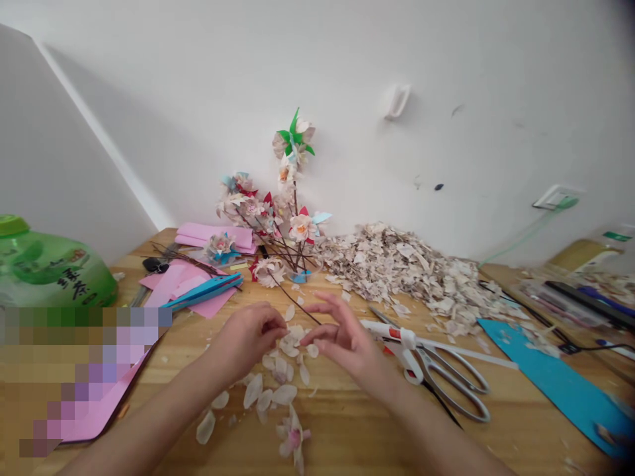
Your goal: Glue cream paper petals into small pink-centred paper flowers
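Over a cluster of pale, translucent petals [290,342] on the table, my two hands face each other. My left hand [253,334] has its fingers curled into a pinch at the cluster's left edge; what lies between the fingertips is hidden. My right hand [344,334] is at the right edge with fingers apart, its thumb beside a small petal. Behind its fingers runs a thin dark stem topped by a white flower [269,272]. Loose petals [265,398] are scattered nearer me, with a pink-centred flower [294,437] in front.
A glue gun [407,340] and large scissors [454,380] lie right of my right hand. Behind stand flower stems [297,228] and a heap of dried petals [397,264]. Blue sheet [550,383] lies right; pink paper [186,281] and a green bottle [54,264] are left.
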{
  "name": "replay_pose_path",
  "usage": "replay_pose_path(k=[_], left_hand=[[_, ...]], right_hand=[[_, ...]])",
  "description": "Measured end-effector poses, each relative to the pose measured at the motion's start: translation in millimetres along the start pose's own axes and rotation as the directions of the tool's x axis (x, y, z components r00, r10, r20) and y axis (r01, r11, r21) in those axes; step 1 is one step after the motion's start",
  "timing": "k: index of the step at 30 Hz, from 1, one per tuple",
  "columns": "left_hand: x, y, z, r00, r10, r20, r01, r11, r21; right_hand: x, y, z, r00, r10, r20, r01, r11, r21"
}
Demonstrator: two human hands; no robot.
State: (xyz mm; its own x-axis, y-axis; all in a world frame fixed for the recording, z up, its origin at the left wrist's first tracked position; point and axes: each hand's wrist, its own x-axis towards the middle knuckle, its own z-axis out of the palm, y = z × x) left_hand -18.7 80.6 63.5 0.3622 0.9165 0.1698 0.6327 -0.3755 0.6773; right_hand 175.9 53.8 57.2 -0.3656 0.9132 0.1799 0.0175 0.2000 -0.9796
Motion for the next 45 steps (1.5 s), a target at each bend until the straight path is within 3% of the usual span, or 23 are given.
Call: replay_pose_path(k=[2, 5, 8, 12, 23, 33, 39, 42, 45], left_hand=[[-4, -6, -6.3, 1.000, -0.010, -0.012, 0.011, 0.996, 0.088], [-14, -18, -9.0, 1.000, 0.010, 0.007, -0.011, 0.982, 0.189], [-23, -28, -4.4, 0.990, 0.100, 0.096, -0.120, 0.964, 0.238], [-28, -33, 5.9, 0.960, 0.201, 0.196, -0.248, 0.934, 0.257], [-27, -43, 16.2, 0.975, 0.166, 0.144, -0.204, 0.928, 0.311], [-31, -42, 13.8, 0.960, 0.182, 0.213, -0.238, 0.930, 0.281], [-30, -40, 14.6, 0.981, 0.112, 0.160, -0.142, 0.971, 0.194], [-28, -29, 11.1, 0.985, -0.032, 0.168, 0.053, 0.991, -0.121], [-23, -17, 8.3, 0.937, -0.137, 0.321, 0.265, 0.879, -0.397]], right_hand=[[0, 0, -4, 0.997, -0.012, -0.070, 0.005, 0.996, -0.089], [-2, 2, -6, 0.993, -0.002, -0.122, -0.046, 0.917, -0.397], [-6, 6, -2, 0.999, -0.021, -0.049, -0.013, 0.799, -0.602], [-8, 6, 2, 0.998, -0.062, -0.010, 0.036, 0.696, -0.717], [-20, 15, 0, 0.995, -0.088, -0.041, 0.037, 0.730, -0.683], [-17, 20, 11, 0.994, -0.099, 0.036, 0.100, 0.769, -0.631], [-16, 22, 15, 0.992, -0.118, 0.034, 0.114, 0.780, -0.615], [-14, 21, 17, 0.994, -0.108, -0.008, 0.084, 0.818, -0.569], [-11, 16, 20, 0.997, -0.068, -0.027, 0.046, 0.869, -0.493]])
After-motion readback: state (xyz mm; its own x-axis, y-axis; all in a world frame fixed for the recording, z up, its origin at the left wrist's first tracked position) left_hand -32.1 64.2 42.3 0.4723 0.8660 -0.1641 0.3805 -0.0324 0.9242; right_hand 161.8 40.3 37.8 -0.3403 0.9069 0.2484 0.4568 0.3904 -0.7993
